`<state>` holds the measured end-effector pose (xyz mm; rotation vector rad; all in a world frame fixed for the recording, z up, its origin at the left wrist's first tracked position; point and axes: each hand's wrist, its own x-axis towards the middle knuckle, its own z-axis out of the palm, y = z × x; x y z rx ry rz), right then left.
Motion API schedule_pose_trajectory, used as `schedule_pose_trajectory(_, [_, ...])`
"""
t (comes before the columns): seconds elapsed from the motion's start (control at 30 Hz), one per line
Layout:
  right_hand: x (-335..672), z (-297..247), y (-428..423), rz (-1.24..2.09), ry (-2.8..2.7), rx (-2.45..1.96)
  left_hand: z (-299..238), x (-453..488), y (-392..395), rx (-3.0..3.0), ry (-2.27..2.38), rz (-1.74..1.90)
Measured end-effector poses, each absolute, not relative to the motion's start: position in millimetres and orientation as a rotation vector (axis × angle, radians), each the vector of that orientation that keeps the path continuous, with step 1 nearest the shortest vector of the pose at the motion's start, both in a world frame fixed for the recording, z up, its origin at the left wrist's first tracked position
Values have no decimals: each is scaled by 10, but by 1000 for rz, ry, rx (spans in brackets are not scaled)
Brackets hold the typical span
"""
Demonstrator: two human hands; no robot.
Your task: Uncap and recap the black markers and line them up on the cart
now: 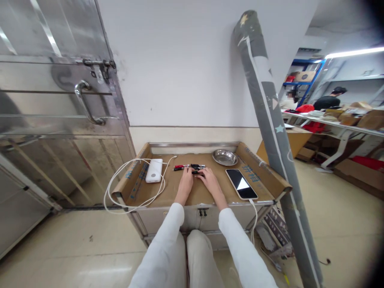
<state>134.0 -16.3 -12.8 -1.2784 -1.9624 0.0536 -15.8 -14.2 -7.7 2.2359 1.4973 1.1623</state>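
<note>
Several pens lie in a small group near the middle of the cardboard-lined cart top (168, 192). A red pen (181, 166) is at the left of the group, with a dark pen (178, 169) just below it. Another black pen (196, 165) lies to the right. Between my hands is a black pen (197, 172), with the fingers of my left hand (186, 182) closed at its left end. From the right, my right hand (210, 182) pinches the same pen. The fingertips partly cover it.
A white power bank (154, 171) with a looped cable stands at left. A steel dish (225, 157) sits at the back right, a cabled phone (241, 184) at front right. A long grey roll (270, 104) leans beside the cart. People sit at a far table (339, 122).
</note>
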Motion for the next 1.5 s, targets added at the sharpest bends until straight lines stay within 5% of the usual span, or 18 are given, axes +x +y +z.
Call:
schedule_pose_trajectory(0.57, [1366,-166,-107,128,-1868,-1294,7,-128,-173,2356,1545,1045])
schedule_pose_trajectory(0.97, [1306,-42,-236,-255,-1902,-1671,19,-136,-200,2444,1629,992])
schedule_pose_trajectory(1.5, [1305,37,-317,-77,-1981,-1479,7,-177,-282,2145,2263,1074])
